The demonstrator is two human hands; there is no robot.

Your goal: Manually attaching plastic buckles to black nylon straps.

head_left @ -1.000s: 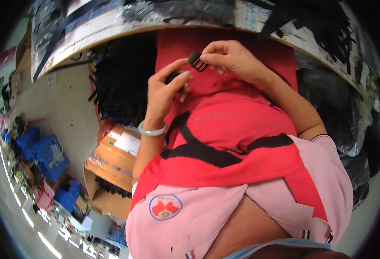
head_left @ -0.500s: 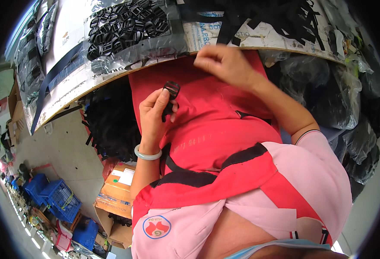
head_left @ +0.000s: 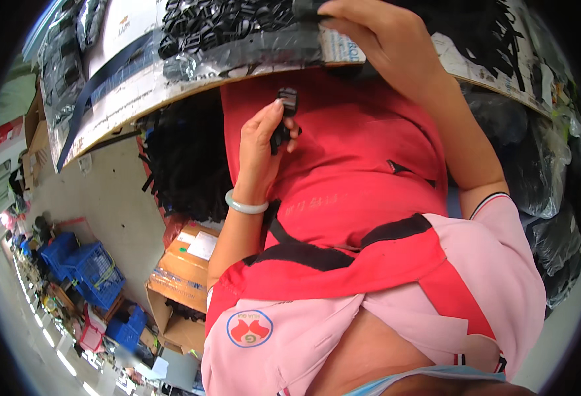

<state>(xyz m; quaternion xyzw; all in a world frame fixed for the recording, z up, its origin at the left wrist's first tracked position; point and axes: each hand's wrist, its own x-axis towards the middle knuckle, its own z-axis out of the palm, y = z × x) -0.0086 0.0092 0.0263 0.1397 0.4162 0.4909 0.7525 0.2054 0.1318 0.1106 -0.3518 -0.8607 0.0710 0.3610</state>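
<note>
A black plastic strap buckle (head_left: 287, 99) is pinched between the thumb and fingers of my left hand (head_left: 259, 135), in front of my red apron. A dark piece hangs below it among the curled fingers, partly hidden. My right hand (head_left: 396, 43) reaches over the table's front edge, its fingers pointing left toward the right end of a pile of black buckles (head_left: 231, 26). Those fingers look bent and a little apart. Nothing can be made out between them, though the tips overlap dark plastic there.
The white-topped table (head_left: 115, 72) has a curved-looking front edge. A dark strap (head_left: 96, 86) hangs over its left side, and black straps (head_left: 488, 39) lie at the right. Plastic bags (head_left: 535, 158) stand under the right end. Cardboard boxes (head_left: 181, 277) and blue crates (head_left: 96, 267) are at lower left.
My right hand has moved up from in front of the apron to over the table by the buckle pile. My left hand still holds its buckle. The whole view has shifted slightly.
</note>
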